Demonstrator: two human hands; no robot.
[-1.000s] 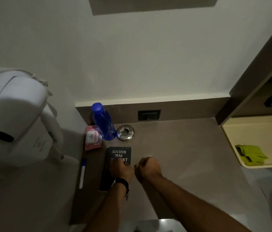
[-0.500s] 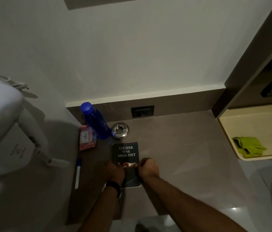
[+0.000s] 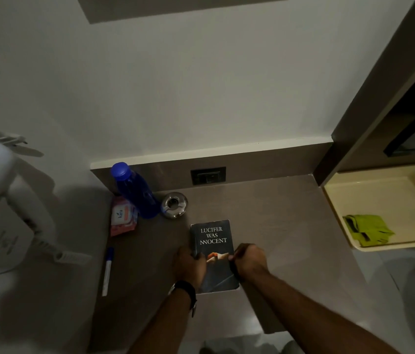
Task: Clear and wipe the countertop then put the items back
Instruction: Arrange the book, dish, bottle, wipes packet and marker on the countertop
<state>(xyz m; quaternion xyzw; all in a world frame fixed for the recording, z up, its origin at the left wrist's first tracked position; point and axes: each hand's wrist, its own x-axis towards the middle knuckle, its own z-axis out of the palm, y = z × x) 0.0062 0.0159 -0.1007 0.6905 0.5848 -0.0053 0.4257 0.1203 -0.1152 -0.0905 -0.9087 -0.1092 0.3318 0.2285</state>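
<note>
We see the black book (image 3: 212,251) lying flat on the brown tabletop (image 3: 278,226), gripped at its long edges by our hands: the left hand (image 3: 191,267) curled on one side, the right hand (image 3: 249,259) on the other. Beyond the hands stand a metal ashtray (image 3: 174,204) and a blue bottle (image 3: 135,191); a pen (image 3: 107,270) lies left of them

Left grip (image 3: 191,267), right grip (image 3: 249,260) curled.

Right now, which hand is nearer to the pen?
Left. The left hand grips the book's left edge, toward the pen; the right hand is beyond the book.
</note>
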